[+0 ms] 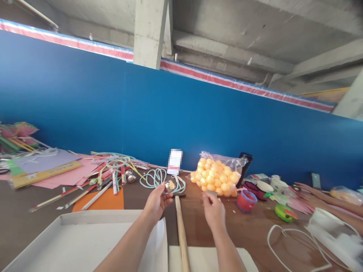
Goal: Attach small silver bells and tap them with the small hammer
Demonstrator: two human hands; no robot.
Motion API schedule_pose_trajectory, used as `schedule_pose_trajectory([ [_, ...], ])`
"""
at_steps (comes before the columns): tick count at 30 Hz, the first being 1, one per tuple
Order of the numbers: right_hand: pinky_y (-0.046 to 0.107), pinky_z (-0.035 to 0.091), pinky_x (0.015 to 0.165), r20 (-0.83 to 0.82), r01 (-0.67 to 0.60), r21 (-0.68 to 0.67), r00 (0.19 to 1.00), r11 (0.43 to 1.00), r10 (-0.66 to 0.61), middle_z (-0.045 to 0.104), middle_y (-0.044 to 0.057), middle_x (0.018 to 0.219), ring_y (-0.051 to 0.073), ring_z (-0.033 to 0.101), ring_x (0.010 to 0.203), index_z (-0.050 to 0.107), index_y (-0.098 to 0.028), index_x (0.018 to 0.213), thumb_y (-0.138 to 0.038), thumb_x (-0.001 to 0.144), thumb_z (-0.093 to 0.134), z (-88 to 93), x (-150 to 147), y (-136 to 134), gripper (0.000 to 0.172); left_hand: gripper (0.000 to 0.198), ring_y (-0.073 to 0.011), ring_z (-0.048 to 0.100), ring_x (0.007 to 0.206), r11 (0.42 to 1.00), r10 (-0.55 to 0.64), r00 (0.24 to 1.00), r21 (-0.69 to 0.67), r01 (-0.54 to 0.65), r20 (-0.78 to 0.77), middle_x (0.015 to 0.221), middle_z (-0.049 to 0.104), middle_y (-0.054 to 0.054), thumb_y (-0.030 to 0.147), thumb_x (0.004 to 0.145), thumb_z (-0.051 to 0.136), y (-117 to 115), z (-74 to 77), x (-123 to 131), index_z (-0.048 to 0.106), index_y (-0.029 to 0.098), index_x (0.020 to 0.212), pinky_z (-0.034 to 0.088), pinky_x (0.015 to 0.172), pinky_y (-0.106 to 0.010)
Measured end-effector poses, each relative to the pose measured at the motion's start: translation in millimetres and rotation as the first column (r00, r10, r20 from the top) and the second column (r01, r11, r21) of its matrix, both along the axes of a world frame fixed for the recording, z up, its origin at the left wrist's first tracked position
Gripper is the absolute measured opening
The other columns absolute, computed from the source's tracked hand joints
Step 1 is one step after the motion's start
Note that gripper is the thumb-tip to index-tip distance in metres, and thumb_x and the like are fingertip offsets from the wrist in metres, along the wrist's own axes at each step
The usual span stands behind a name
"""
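My left hand [155, 206] pinches a shiny silver ball [170, 186] between thumb and fingers, above the table. My right hand [213, 212] is closed on a small grey flat piece [211, 192], whose exact kind I cannot make out. Between my forearms lies a wooden-handled tool [181, 230], its dark narrow head pointing away from me; it looks like a hammer. Just beyond my left hand is a coil of pale blue cord [153, 178]. Beyond my right hand sits a clear bag of orange balls [217, 176].
A white shallow tray [66, 223] lies at front left, coloured paper [56, 162] and strips behind it. Two more silver balls [132, 177] rest nearby. Rightward are a red-and-blue tub [246, 201], a green tape measure [285, 212], a white cable [295, 230] and another person's arms [326, 200].
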State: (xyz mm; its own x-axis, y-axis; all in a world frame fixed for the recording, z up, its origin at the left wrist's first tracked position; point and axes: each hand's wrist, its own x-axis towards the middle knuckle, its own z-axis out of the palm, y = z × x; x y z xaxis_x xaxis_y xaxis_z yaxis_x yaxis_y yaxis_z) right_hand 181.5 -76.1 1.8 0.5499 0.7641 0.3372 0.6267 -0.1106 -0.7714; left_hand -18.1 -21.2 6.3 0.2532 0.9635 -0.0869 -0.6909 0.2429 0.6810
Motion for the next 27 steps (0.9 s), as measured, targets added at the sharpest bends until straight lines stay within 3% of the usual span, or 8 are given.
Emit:
schedule_pose_trajectory([
  [3, 0.034, 0.043, 0.076, -0.025, 0.196, 0.003, 0.980, 0.981, -0.196, 0.070, 0.013, 0.093, 0.028, 0.061, 0.088, 0.068, -0.016, 0.092, -0.041, 0.074, 0.045, -0.1, 34.2, 0.8, 0.039, 0.021, -0.0099, 0.059, 0.055, 1.000, -0.004, 1.000, 0.009, 0.004, -0.006, 0.074, 0.062, -0.004, 0.030, 0.079, 0.055, 0.8, -1.4, 0.2, 0.056, 0.014, 0.092, 0.050, 0.046, -0.020],
  [6, 0.033, 0.044, 0.076, -0.053, 0.298, -0.018, 0.953, 0.954, -0.298, 0.068, 0.015, 0.097, 0.029, 0.061, 0.090, 0.067, -0.013, 0.095, -0.041, 0.074, 0.044, -7.2, 59.9, 1.5, 0.042, 0.021, -0.0101, 0.060, 0.056, 1.000, 0.005, 1.000, 0.009, -0.004, -0.015, 0.075, 0.063, -0.004, 0.030, 0.078, 0.057, 2.5, -3.8, 0.5, 0.056, 0.014, 0.092, 0.050, 0.046, -0.020],
  [14, 0.029, 0.045, 0.067, -0.037, 0.243, -0.106, 0.968, 0.964, -0.248, 0.071, 0.007, 0.088, 0.025, 0.063, 0.080, 0.070, -0.020, 0.086, -0.041, 0.070, 0.048, -25.4, 71.3, 6.2, 0.034, 0.018, -0.0098, 0.059, 0.055, 1.000, 0.007, 0.999, 0.014, -0.006, -0.034, 0.071, 0.062, -0.004, 0.027, 0.078, 0.056, 2.8, -4.4, 0.2, 0.057, 0.013, 0.089, 0.050, 0.047, -0.020],
  [22, 0.032, 0.044, 0.067, 0.019, 0.253, -0.198, 0.967, 0.947, -0.254, 0.069, 0.009, 0.096, 0.027, 0.062, 0.085, 0.069, -0.025, 0.095, -0.052, 0.070, 0.047, -24.1, 69.7, 7.6, 0.043, 0.020, -0.0099, 0.059, 0.055, 1.000, 0.014, 0.999, 0.016, -0.013, -0.047, 0.073, 0.063, -0.005, 0.027, 0.078, 0.057, 1.2, -2.7, 0.1, 0.057, 0.012, 0.091, 0.050, 0.048, -0.020],
  [27, 0.032, 0.043, 0.063, 0.032, 0.268, -0.265, 0.963, 0.926, -0.269, 0.069, 0.008, 0.094, 0.027, 0.062, 0.081, 0.069, -0.028, 0.091, -0.052, 0.070, 0.048, -24.7, 70.7, 12.1, 0.038, 0.021, -0.0097, 0.059, 0.055, 1.000, 0.008, 0.999, 0.029, -0.007, -0.047, 0.073, 0.063, -0.005, 0.027, 0.079, 0.056, 1.2, -4.0, 0.3, 0.057, 0.012, 0.093, 0.050, 0.048, -0.019],
])
